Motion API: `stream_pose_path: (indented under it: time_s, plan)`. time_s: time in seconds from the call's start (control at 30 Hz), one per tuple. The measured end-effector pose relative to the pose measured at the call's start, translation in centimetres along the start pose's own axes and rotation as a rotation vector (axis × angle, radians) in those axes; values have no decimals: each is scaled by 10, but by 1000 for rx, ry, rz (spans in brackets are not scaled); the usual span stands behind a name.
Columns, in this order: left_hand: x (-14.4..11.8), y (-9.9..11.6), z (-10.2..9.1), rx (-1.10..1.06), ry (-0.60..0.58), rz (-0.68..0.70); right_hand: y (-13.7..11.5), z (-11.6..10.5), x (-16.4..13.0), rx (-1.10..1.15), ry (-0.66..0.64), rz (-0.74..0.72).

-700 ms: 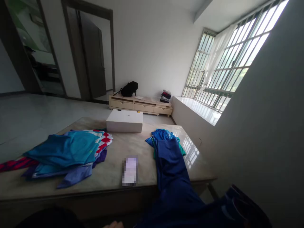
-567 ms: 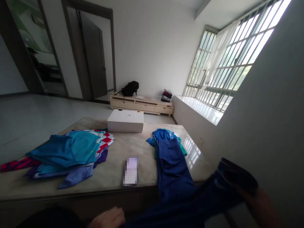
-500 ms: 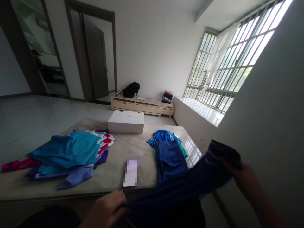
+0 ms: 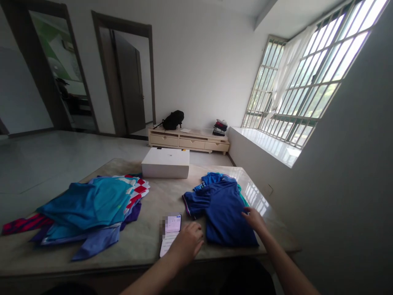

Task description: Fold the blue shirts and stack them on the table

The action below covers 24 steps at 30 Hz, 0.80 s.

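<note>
A: Where does the navy shirt [image 4: 229, 217] lie from the hands?

B: On my feed, taking twelve as straight ahead, its middle is at two o'clock from the left hand [image 4: 188, 239] and at nine from the right hand [image 4: 254, 218]. The right is nearer: its fingertips are on the shirt's edge.

A: Gripping it?

B: I can't tell whether they pinch the cloth or just rest there. The left is loosely curled just beside the shirt, with no cloth visible in it; whether its fingertips meet, I can't make out.

A: The long axis?

B: I read it from twelve to about five, with one sleeve [image 4: 196, 200] out toward ten. The shirt overlaps blue garments [image 4: 211, 179] at its twelve.

A: And the surface?

B: A glossy tabletop [image 4: 166, 196]. I have a lit phone [image 4: 170, 232] at nine from the left hand, partly hidden, a heap of clothes [image 4: 92, 205] farther out between nine and ten, and a white box [image 4: 166, 166] at eleven from the shirt.

A: The room?

B: I see a low cabinet [image 4: 196, 143] at twelve, bearing a black backpack [image 4: 173, 120] and a folded stack [image 4: 220, 128]; a barred window [image 4: 313, 88] at one.
</note>
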<state>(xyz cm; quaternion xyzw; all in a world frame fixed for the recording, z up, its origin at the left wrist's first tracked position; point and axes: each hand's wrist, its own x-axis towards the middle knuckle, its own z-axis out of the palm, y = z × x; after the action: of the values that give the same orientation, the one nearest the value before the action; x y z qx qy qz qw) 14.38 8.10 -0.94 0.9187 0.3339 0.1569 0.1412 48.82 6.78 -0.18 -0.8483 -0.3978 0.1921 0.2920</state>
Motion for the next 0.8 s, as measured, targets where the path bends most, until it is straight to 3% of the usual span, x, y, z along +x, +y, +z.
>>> stream_pose_path:
  time_s: [0.1, 0.2, 0.3, 0.5, 0.6, 0.67, 0.73, 0.8]
  plan:
    - [13, 10, 45, -27, -88, 51, 39, 26, -24, -75, -36, 122]
    - [37, 10, 73, -45, -124, 45, 52, 31, -37, -55, -59, 218]
    - [45, 7, 90, -48, -146, 18, 49, 26, -45, 91, -143, 263]
    - [11, 8, 100, -35, -101, -5, 26, 9, -80, 551, -301, 258]
    - [-5, 18, 94, -41, -85, 1, 11, -6, -108, 765, -349, 201]
    - [-18, 29, 76, -58, -59, 7, 1, -23, -133, 866, -364, 163]
    - [-39, 39, 43, -118, 12, 40, -9, -46, -164, 962, -355, 164]
    - [-68, 47, -7, -267, 156, 122, -17, -72, -198, 1061, -336, 216]
